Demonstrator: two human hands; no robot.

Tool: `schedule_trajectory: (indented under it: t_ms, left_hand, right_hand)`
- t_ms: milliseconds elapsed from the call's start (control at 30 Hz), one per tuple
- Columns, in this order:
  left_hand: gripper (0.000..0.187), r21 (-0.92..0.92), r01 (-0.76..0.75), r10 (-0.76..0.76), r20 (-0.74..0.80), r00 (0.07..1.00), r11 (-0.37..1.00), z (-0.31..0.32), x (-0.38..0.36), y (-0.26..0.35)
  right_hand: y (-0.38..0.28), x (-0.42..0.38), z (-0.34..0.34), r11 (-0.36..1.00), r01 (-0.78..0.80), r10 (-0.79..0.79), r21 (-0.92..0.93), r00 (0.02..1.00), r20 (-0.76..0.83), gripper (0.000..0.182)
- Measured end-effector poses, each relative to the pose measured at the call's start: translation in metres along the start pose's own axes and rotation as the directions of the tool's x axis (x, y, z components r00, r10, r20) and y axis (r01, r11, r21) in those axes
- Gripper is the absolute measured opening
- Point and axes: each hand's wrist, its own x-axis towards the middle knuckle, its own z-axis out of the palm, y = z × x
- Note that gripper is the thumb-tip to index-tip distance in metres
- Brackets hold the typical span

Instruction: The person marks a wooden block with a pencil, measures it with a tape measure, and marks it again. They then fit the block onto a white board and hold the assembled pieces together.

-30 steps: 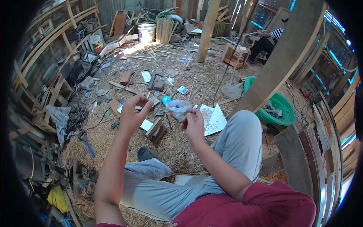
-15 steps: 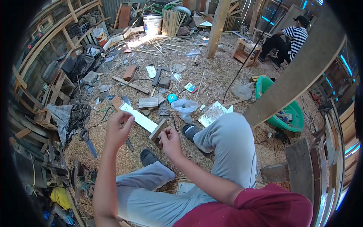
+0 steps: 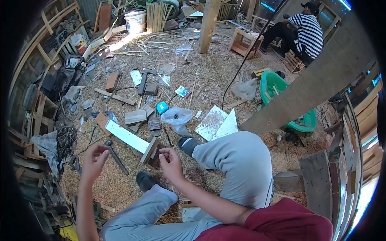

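Observation:
A long white board [image 3: 128, 137] lies slanting on the wood shavings, with a small wooden block [image 3: 150, 150] standing across its near end. Beside that block is my right hand [image 3: 172, 164], its fingers curled closed at the block's right side; whether they grip anything is hidden. My left hand [image 3: 95, 161] hangs in the air left of the board, thumb and forefinger drawn together. Anything between those fingertips is too small to make out. A hammer [image 3: 116, 157] lies on the ground between my left hand and the board.
Wood offcuts [image 3: 136, 117], a blue tape measure [image 3: 162, 107], a plastic bag [image 3: 177, 118] and another hammer [image 3: 143, 80] lie ahead. A slanting plank [image 3: 305, 86] crosses the right side before a green basin [image 3: 267, 86]. Another person [image 3: 307, 34] sits at the back right.
The view has swung right, so the scene sits further left. My left hand has drawn back from above the white board. My right hand has shifted slightly right relative to the block.

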Motion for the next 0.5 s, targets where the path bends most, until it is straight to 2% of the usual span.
schedule_trajectory:
  t_ms: [67, 100, 200, 367, 467, 500]
  left_hand:
    - [0.017, 0.043, -0.011, 0.009, 0.038, 0.999, 0.999, -0.001, 0.021, -0.002]
    - [0.018, -0.001, 0.032, -0.032, 0.080, 0.996, 0.999, 0.001, 0.031, -0.004]
    - [0.018, -0.120, 0.020, -0.002, 0.148, 0.989, 0.993, 0.021, 0.054, -0.051]
    - [0.022, -0.183, 0.162, -0.107, 0.277, 0.955, 0.970, 0.075, 0.044, -0.102]
    - [0.026, -0.094, 0.043, -0.022, 0.216, 0.976, 0.995, 0.103, 0.040, -0.145]
    - [0.026, -0.151, -0.022, 0.048, 0.170, 0.984, 0.988, 0.116, 0.041, -0.172]
  right_hand:
    - [0.008, 0.005, -0.004, 1.000, 0.007, -0.007, 0.002, 1.000, -0.019, 0.018]
    - [0.013, 0.009, -0.006, 0.999, 0.010, -0.011, -0.034, 1.000, -0.009, 0.016]
    - [0.026, 0.017, -0.015, 0.993, -0.002, 0.004, -0.116, 1.000, 0.009, 0.014]
    - [0.039, 0.012, -0.027, 0.973, -0.117, 0.117, -0.197, 0.993, -0.012, 0.014]
    - [0.063, 0.021, -0.033, 0.957, -0.096, 0.102, -0.274, 0.995, 0.008, 0.015]
    - [0.061, 0.025, -0.035, 0.949, -0.059, 0.070, -0.311, 0.997, 0.024, 0.013]
